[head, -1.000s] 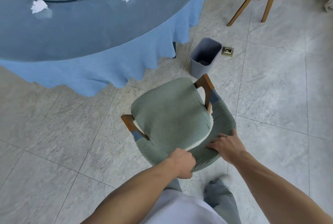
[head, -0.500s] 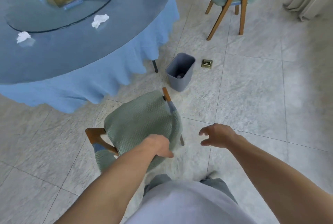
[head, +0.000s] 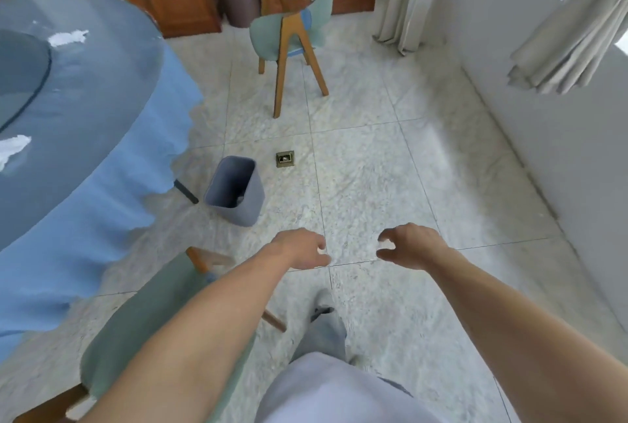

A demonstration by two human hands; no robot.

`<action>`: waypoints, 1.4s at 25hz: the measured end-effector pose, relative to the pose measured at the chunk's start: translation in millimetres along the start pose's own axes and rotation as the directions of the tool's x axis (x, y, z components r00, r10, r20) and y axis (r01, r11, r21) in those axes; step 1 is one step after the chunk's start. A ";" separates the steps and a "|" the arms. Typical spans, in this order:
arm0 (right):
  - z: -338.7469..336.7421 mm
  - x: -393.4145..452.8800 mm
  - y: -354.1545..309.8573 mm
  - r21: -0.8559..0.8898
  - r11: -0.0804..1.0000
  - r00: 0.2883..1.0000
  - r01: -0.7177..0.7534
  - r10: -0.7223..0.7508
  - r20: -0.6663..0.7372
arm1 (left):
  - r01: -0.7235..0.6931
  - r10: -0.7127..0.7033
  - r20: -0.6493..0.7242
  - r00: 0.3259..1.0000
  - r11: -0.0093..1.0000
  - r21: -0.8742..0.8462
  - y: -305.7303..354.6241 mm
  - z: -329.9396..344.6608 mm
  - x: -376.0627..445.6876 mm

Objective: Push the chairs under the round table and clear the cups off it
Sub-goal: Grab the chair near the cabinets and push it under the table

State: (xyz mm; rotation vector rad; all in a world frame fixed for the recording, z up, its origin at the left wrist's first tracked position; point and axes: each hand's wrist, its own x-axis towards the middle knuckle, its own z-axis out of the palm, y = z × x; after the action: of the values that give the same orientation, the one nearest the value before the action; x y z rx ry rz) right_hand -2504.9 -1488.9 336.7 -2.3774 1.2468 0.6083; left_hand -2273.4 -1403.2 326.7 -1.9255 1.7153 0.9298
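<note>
Green-cushioned chair point(head: 149, 317) stands beside the blue-clothed counter point(head: 102, 89), partly under the left forearm. Left hand point(head: 302, 247) and right hand point(head: 409, 246) hover above the floor, fingers loosely curled, holding nothing. Second chair point(head: 292, 18) stands well apart, beyond the bin point(head: 236, 189).

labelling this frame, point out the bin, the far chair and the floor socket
bin point(head: 253, 208): head view, on its right outer wall
far chair point(head: 272, 26): head view, on the green seat cover
floor socket point(head: 284, 159): head view, on its middle
</note>
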 end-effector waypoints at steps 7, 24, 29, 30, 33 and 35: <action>-74.3 78.8 40.7 -0.042 0.997 0.995 -0.063 0.060 -0.075 | -0.037 0.037 -0.011 0.999 0.999 0.000 -20.2 -79.1 96.8; -239.8 318.3 58.8 -0.095 0.994 0.988 0.054 -0.067 -0.137 | 0.080 -0.080 -0.002 0.997 0.995 -0.059 -110.2 -273.0 256.9; -304.7 411.9 123.9 -0.114 0.991 0.980 0.068 -0.088 -0.177 | 0.094 -0.101 -0.026 0.995 0.978 -0.186 -91.4 -353.9 336.2; -319.4 430.8 138.4 -0.119 0.991 0.979 0.068 -0.089 -0.184 | 0.099 -0.108 -0.029 0.994 0.972 -0.212 -86.4 -371.4 352.8; -366.8 476.4 180.6 -0.128 0.989 0.981 0.074 -0.095 -0.167 | 0.128 -0.141 -0.033 0.990 0.958 -0.257 -70.3 -426.0 401.1; -392.0 503.2 204.3 -0.144 0.987 0.984 0.073 -0.095 -0.151 | 0.126 -0.142 -0.039 0.989 0.955 -0.268 -60.7 -456.1 430.7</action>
State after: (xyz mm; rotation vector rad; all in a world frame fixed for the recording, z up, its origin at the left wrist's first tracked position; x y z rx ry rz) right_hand -2342.1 -2138.1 363.6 -2.6227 1.1950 0.5034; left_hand -2105.1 -2010.5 335.6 -2.2291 1.5306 1.1091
